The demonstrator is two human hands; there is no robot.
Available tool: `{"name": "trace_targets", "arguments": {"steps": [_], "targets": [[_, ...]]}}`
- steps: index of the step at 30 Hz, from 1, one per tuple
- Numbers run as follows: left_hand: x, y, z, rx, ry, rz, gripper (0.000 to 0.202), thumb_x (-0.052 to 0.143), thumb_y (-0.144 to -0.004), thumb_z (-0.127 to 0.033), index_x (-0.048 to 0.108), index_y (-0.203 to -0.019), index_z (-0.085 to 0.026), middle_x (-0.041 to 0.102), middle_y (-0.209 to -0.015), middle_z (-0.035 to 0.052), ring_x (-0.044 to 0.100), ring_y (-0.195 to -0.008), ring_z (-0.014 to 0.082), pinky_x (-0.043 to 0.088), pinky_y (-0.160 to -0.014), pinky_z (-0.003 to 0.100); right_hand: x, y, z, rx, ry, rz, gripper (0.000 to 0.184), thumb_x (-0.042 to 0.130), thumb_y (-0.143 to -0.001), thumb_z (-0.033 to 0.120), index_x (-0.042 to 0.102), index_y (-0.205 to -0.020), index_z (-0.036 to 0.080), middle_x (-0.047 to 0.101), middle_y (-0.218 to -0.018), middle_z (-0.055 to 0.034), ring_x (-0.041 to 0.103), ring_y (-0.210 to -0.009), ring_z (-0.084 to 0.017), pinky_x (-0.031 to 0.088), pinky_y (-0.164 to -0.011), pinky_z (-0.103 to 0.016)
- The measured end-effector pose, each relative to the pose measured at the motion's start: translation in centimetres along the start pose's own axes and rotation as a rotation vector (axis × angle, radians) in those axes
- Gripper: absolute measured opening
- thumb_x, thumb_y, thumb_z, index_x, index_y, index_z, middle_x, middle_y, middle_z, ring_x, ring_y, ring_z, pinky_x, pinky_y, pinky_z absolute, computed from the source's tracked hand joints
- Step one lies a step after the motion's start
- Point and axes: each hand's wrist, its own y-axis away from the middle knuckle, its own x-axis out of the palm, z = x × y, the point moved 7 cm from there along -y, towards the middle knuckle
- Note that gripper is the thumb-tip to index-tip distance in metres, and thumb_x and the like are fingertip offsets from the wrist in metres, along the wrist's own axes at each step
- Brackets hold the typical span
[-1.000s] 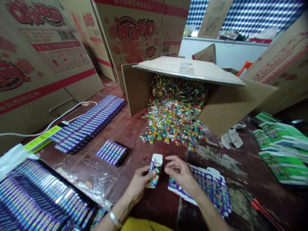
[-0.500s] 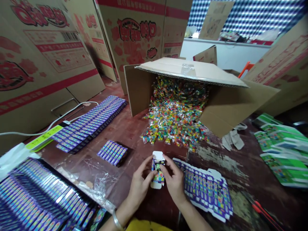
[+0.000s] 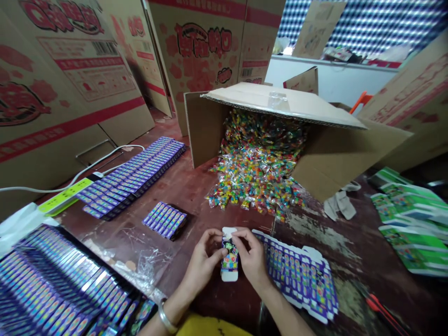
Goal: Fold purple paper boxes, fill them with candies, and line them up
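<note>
A small purple printed candy box [image 3: 230,257] with white end flaps is held upright between my two hands, low in the middle of the view. My left hand [image 3: 206,254] grips its left side, thumb across the front. At the upper right edge, near the top flap, the fingers of my right hand [image 3: 251,252] are closed on the same box. The bottom flap sticks out below. Just right of my right hand lie rows of flattened purple boxes [image 3: 303,273]. Beyond both hands, small clear packets of colourful candy [image 3: 255,179] spill from a large carton [image 3: 350,154] lying on its side.
Rows of purple boxes [image 3: 133,179] and a small block of them [image 3: 164,219] stand left. More fill a tray [image 3: 52,284] at lower left. A yellow-green power strip [image 3: 66,195], green packages [image 3: 409,219], red-handled scissors [image 3: 375,302] and tall cartons [image 3: 206,60] surround the table.
The box has come slightly nearer to me and its top flap is now bent lower. My right fingers have shifted up to its top edge. The view has tilted slightly.
</note>
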Motion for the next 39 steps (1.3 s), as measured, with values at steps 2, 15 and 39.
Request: {"name": "trace_targets", "arguments": {"steps": [2,15,39], "targets": [[-0.2,0.0,0.0,-0.001,0.039,-0.028,0.028,0.065,-0.081,-0.017,0.046,-0.101,-0.021,0.060,-0.094,0.0019,0.058,-0.091,0.0168,0.045,-0.081,0.027,-0.1,-0.3,-0.4,0.037,-0.054,-0.018,0.013,0.058,-0.087,0.025,0.056,-0.099,0.022,0.066,-0.089,-0.0015,0.062,-0.087,-0.017,0.045,-0.084,-0.029],[-0.7,0.3,-1.0,-0.005,-0.119,-0.073,0.027,0.066,-0.075,-0.015,0.049,-0.096,-0.019,0.061,-0.096,0.0029,0.059,-0.091,0.0179,0.048,-0.076,0.026,0.7,-2.5,-0.6,0.289,-0.118,0.265,0.020,0.073,-0.072,0.032,0.066,-0.079,0.015,0.068,-0.074,-0.0031,0.062,-0.069,-0.017,0.048,-0.065,-0.027],[-3.4,-0.6,-0.3,-0.026,-0.122,-0.123,0.030,0.070,-0.077,-0.028,0.053,-0.099,-0.017,0.060,-0.093,0.0031,0.059,-0.085,0.0165,0.049,-0.075,0.025,2.4,-1.1,2.4,-0.125,0.450,0.618,0.089,0.083,-0.055,0.026,0.041,-0.134,0.029,0.050,-0.133,-0.0071,0.050,-0.119,-0.027,0.040,-0.102,-0.039]]}}
